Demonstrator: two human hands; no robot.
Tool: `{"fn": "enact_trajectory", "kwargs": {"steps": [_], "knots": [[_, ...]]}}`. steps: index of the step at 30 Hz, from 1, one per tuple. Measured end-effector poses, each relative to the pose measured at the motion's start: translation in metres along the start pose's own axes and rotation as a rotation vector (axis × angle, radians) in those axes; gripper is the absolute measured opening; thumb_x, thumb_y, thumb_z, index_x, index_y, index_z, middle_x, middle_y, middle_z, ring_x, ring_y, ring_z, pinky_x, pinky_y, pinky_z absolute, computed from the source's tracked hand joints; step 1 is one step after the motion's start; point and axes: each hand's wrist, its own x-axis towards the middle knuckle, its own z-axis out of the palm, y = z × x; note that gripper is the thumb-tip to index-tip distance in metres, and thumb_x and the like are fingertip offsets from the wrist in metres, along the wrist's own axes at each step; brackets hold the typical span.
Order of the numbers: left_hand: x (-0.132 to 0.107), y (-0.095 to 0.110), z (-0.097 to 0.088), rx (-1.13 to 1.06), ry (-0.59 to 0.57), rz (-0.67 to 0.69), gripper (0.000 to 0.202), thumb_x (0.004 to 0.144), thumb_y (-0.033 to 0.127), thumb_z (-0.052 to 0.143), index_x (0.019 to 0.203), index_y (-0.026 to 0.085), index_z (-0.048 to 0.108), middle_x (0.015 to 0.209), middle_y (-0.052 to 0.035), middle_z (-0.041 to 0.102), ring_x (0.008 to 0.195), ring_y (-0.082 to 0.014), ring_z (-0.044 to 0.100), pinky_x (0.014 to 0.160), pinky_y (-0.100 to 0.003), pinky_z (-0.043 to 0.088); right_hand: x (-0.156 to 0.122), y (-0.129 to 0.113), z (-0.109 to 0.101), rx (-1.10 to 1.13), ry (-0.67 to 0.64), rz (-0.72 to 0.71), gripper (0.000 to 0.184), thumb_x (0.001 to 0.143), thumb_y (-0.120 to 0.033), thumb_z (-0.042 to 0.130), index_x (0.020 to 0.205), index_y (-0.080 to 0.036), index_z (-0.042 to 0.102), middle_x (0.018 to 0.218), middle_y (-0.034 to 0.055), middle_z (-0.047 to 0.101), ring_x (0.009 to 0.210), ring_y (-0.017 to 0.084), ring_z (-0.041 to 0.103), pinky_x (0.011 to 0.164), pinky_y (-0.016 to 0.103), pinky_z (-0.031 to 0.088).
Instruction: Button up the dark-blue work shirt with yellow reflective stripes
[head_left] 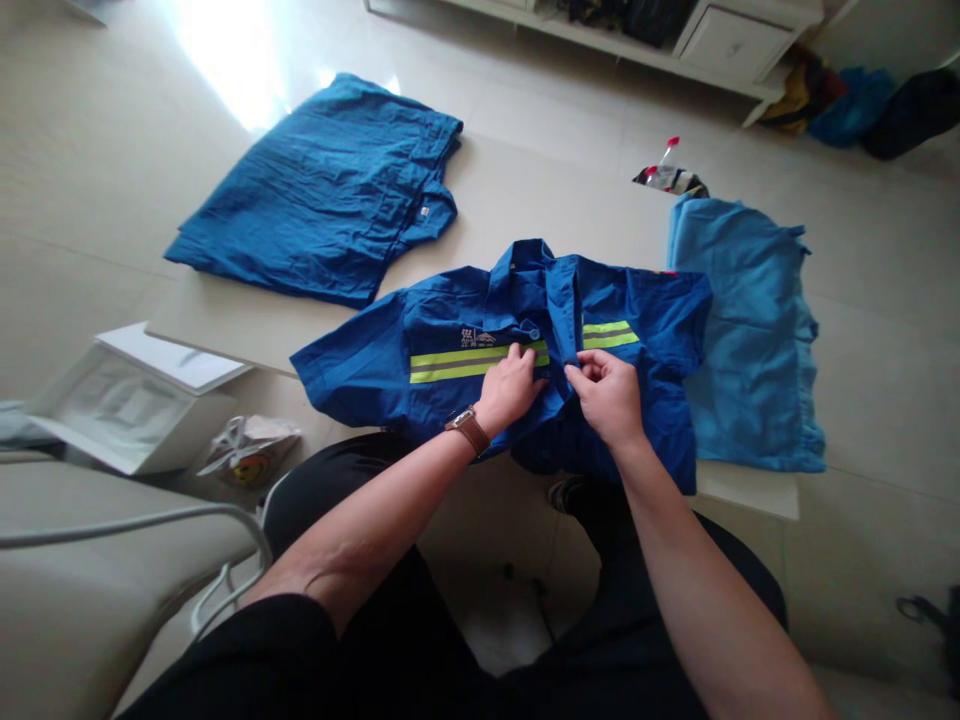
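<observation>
A dark blue work shirt [465, 290] with yellow-green reflective stripes lies front up in front of me, its collar pointing away. Its front is unbuttoned, at least at the upper part. My right hand [609, 393] pinches the edge of the shirt's front placket between thumb and fingers. On the opposite front panel, beside the stripe, my left hand [511, 388] has its fingers bent over the cloth, gripping it. A brown-strapped watch [469, 430] is on the left wrist. The shirt's lower part hangs toward my knees, partly hidden by my arms.
The shirt lies on a pale table [562, 190]. Folded blue garments [322, 190] lie at its far left, lighter blue cloth [750, 340] at its right. An open white box [142, 410] and a plastic bag [251, 450] stand left, near a chair [97, 560]. A white cabinet [735, 45] is beyond.
</observation>
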Motion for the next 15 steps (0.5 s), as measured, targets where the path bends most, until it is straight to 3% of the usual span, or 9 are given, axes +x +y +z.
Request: {"fn": "enact_trajectory", "kwargs": {"steps": [5,9,12,15], "knots": [[0.006,0.018,0.004,0.062,-0.022,0.036,0.035,0.103,0.031,0.053,0.133,0.014,0.055,0.130,-0.0175,0.058,0.097,-0.0281,0.071,0.078,-0.037,0.051,-0.003,0.004,-0.004,-0.089,-0.004,-0.036,0.029,0.081,-0.039,0.065,0.092,-0.013,0.072,0.062,-0.0020,0.053,0.056,0.012,0.046,0.059,0.027,0.036],[0.011,0.020,0.007,0.081,-0.045,0.036,0.032,0.105,0.020,0.038,0.129,0.012,0.057,0.129,-0.0184,0.059,0.092,-0.0258,0.071,0.075,-0.036,0.050,-0.004,0.007,-0.008,-0.109,-0.018,-0.046,0.030,0.083,-0.040,0.065,0.092,-0.013,0.072,0.063,-0.0017,0.054,0.056,0.013,0.048,0.060,0.027,0.037],[0.014,0.013,0.011,0.035,-0.088,0.044,0.025,0.104,0.025,0.047,0.118,0.011,0.061,0.120,-0.0179,0.063,0.095,-0.0252,0.069,0.078,-0.034,0.050,-0.004,0.005,-0.010,-0.119,-0.014,-0.048,0.031,0.083,-0.041,0.066,0.092,-0.013,0.072,0.063,-0.0009,0.055,0.057,0.013,0.049,0.060,0.027,0.037],[0.017,0.003,0.010,-0.079,-0.028,0.056,0.016,0.099,0.025,0.059,0.106,0.012,0.064,0.107,-0.0144,0.068,0.095,-0.0239,0.066,0.083,-0.033,0.049,-0.004,0.003,-0.010,-0.130,-0.009,-0.046,0.029,0.082,-0.040,0.065,0.091,-0.013,0.072,0.062,-0.0001,0.056,0.058,0.014,0.050,0.061,0.028,0.038]]}}
